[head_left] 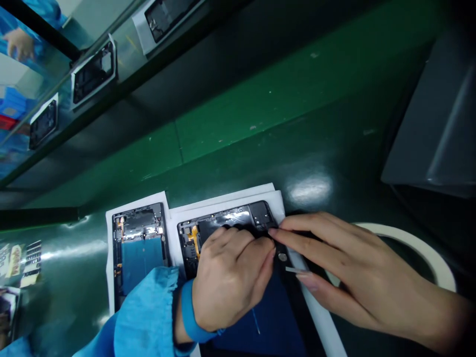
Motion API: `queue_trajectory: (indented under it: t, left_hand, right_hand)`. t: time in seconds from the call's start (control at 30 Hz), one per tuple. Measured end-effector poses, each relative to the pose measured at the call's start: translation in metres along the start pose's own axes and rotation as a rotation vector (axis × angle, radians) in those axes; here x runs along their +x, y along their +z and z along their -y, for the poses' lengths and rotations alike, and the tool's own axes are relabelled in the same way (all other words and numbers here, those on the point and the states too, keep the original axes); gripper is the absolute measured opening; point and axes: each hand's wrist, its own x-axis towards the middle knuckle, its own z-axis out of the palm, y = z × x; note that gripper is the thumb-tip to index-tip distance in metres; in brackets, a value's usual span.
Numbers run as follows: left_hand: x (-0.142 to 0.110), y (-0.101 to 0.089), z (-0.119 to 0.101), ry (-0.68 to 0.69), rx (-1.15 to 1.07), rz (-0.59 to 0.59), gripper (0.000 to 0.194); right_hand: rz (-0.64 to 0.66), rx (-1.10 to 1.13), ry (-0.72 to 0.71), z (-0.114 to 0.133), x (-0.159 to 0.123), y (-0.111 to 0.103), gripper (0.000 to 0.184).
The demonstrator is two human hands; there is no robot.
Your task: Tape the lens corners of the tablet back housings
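An opened tablet (265,212) with a dark frame and a large blue panel lies on white sheets below both hands. My left hand (232,277), in a blue sleeve and wristband, is closed over its upper part, fingertips down near the right edge. What those fingers grip is hidden. A thin blue line (256,321) shows below that hand. My right hand (357,267) reaches in from the right, its fingers stretched out and the index fingertip at the tablet's edge beside my left fingers. At its separate thumb is a thin pale strip (295,270). A round silver disc (282,257) sits between.
A second opened tablet (143,258) lies to the left. A cream ring (416,248) is under my right hand. Several device frames (92,74) stand on a raised shelf, beyond which a co-worker's hand (19,44) shows. A dark grey box (435,124) stands right.
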Motion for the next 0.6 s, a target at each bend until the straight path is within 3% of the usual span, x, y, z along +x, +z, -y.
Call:
queue_trajectory:
  t: [0.43,0.6]
  left_hand:
    - [-0.002,-0.003,0.006,-0.023,-0.024,0.033,0.025]
    - [-0.002,-0.005,0.014,-0.022,-0.051,0.084,0.023]
  right_hand:
    - [0.081,-0.297,-0.112,0.009,0.006,0.000,0.036]
    - [0.074,-0.301,-0.197,0.005,0.006,0.000,0.035]
